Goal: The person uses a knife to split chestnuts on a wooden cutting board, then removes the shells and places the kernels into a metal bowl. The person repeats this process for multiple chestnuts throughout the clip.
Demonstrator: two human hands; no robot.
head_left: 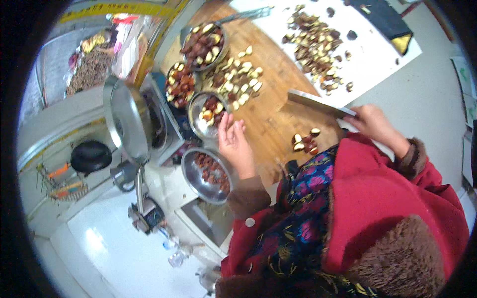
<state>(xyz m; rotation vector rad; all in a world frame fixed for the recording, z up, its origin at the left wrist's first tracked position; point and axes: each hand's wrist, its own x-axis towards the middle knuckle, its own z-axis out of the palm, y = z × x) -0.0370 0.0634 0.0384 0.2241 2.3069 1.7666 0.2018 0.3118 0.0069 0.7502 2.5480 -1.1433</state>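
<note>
My right hand (370, 121) grips a kitchen knife (318, 103), its broad blade above the right side of the wooden cutting board (278, 54). My left hand (235, 144) is at the rim of a small metal bowl (196, 124); its fingers are apart and I see nothing in them. That bowl holds brown nuts with pale cut faces, which look like chestnuts (211, 110). A small group of whole and cut chestnuts (307, 144) lies on the board close to my body. Farther off, pale cut pieces (238, 82) are scattered over the board.
Two more filled bowls, one metal (222, 37) and one darker (180, 84), stand at the board's left. A larger steel bowl (191, 161) holds brown pieces. Shell scraps (318, 47) cover part of a white sheet (370, 64). A big pan lid (130, 119) stands left.
</note>
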